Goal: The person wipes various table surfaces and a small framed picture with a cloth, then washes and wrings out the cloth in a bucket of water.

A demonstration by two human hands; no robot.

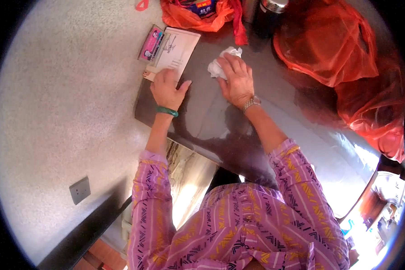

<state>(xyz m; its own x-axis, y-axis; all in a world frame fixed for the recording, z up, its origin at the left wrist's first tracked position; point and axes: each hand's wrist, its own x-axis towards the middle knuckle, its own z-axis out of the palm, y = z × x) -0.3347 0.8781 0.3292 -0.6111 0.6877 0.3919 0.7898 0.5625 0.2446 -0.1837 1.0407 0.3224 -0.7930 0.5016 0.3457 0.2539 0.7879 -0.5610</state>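
Noted dark, glossy table point(202, 108) beneath flat white card point(177, 50); found left hand point(168, 93) at near end of white card, palm down, fingers loosely spread and open, fingertips overlapping near end of white card, thumb angled away to right; cannot tell pressure applied there; found right hand point(239, 85) to right of white card, palm down, fingers bent over crumpled white tissue point(214, 69) and closed on it, thumb at its near side; located tissue on table, just right of white card and apart from it, partly covered by fingers; observed green bangle point(167, 110) on left wrist, nearer than white card, and metal-banded watch point(252, 103) on right wrist, nearer than white card and to right; recorded small pink printed pack point(151, 43) close along left side of white card; red plastic bag point(175, 18) beyond white card, with dark blue box point(203, 7) inside; dark flask point(266, 26) with shiny lid beyond white card and to right; large red translucent bag point(319, 49) well to right of white card; pale speckled wall point(76, 90) to left of white card.
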